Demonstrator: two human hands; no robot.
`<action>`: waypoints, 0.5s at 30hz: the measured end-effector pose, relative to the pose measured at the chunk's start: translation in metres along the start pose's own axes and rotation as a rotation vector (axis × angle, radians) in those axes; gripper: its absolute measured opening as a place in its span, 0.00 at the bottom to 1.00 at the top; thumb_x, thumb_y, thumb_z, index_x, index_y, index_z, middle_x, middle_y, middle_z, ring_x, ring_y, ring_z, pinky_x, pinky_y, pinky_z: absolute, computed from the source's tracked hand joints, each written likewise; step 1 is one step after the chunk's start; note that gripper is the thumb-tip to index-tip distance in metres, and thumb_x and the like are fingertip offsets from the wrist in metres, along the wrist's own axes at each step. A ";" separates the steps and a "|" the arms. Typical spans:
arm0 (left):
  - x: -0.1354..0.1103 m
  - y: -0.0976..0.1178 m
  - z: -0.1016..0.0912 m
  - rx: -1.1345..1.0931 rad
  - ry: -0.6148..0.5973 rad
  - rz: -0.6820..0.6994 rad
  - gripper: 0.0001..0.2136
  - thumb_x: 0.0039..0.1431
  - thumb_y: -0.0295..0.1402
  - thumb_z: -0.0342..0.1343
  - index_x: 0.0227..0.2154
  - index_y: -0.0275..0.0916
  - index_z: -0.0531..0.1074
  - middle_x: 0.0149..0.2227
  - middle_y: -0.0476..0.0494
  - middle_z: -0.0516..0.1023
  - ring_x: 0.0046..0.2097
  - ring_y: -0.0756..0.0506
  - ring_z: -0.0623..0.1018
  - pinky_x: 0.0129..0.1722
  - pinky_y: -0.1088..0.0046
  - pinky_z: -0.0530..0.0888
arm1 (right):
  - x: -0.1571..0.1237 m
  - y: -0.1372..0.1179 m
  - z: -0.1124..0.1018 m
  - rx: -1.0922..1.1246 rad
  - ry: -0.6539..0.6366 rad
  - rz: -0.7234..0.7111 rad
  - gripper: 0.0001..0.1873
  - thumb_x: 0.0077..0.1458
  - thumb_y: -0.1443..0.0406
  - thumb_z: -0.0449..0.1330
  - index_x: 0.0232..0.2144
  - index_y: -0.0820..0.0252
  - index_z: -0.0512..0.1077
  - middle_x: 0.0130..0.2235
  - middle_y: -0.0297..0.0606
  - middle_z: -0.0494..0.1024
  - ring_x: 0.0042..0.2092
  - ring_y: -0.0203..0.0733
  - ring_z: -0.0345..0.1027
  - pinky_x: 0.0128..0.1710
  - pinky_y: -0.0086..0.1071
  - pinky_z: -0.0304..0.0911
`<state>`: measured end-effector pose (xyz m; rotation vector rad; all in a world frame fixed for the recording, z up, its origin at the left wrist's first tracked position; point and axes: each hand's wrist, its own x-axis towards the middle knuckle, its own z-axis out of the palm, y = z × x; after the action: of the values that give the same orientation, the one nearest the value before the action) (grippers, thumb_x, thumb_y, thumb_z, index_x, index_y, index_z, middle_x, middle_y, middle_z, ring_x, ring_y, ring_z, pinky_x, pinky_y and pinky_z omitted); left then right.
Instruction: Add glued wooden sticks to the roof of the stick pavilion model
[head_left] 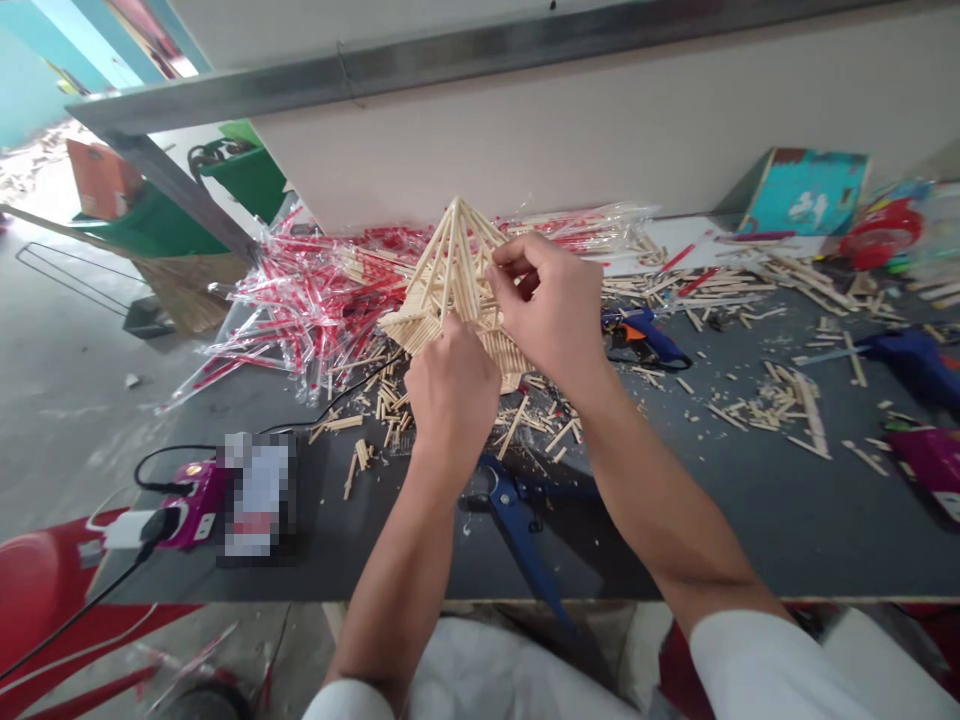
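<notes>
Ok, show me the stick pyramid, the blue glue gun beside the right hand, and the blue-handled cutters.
stick pyramid (424, 322): head view, on its stacked lower left edge.
glue gun (652, 340): head view, on its blue body.
cutters (519, 525): head view, on a blue handle.

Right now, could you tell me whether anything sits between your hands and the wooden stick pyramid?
Nothing visible does: the left hand grips the stick pyramid from below, and the right hand pinches its side.
</notes>
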<state>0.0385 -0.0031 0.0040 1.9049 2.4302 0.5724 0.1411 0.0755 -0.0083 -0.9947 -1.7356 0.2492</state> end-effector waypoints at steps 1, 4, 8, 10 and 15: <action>0.000 0.000 0.000 -0.007 -0.007 0.001 0.14 0.72 0.32 0.43 0.40 0.35 0.74 0.29 0.36 0.80 0.31 0.42 0.78 0.30 0.67 0.63 | 0.000 0.000 0.000 0.001 -0.005 0.008 0.02 0.60 0.70 0.63 0.36 0.60 0.76 0.33 0.33 0.81 0.33 0.34 0.75 0.35 0.30 0.70; -0.001 -0.001 0.000 -0.022 -0.011 0.008 0.14 0.72 0.31 0.43 0.40 0.35 0.74 0.29 0.36 0.80 0.30 0.42 0.78 0.29 0.66 0.62 | 0.000 0.000 0.000 0.019 -0.017 0.014 0.02 0.60 0.70 0.63 0.36 0.60 0.76 0.33 0.33 0.81 0.33 0.34 0.75 0.36 0.30 0.70; 0.000 0.000 0.000 -0.013 0.022 0.025 0.16 0.72 0.32 0.41 0.37 0.35 0.74 0.28 0.37 0.79 0.29 0.43 0.77 0.28 0.66 0.61 | -0.001 -0.001 0.000 0.036 -0.010 0.003 0.03 0.60 0.71 0.63 0.36 0.61 0.76 0.33 0.33 0.81 0.33 0.33 0.75 0.36 0.29 0.69; 0.000 0.000 0.001 -0.011 0.039 0.022 0.16 0.71 0.32 0.41 0.36 0.35 0.74 0.28 0.37 0.79 0.29 0.43 0.77 0.29 0.66 0.61 | -0.001 -0.001 0.000 0.034 -0.008 0.006 0.03 0.59 0.71 0.63 0.36 0.61 0.76 0.32 0.33 0.81 0.33 0.33 0.74 0.36 0.29 0.68; 0.001 0.003 0.001 -0.012 0.035 0.003 0.15 0.71 0.32 0.42 0.36 0.35 0.74 0.29 0.37 0.79 0.30 0.44 0.78 0.30 0.68 0.65 | -0.001 0.000 0.001 0.012 -0.024 0.021 0.02 0.61 0.70 0.63 0.37 0.59 0.75 0.33 0.33 0.80 0.31 0.34 0.73 0.37 0.31 0.68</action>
<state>0.0411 -0.0015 0.0035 1.9112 2.4395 0.6239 0.1408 0.0751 -0.0093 -1.0055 -1.7446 0.2859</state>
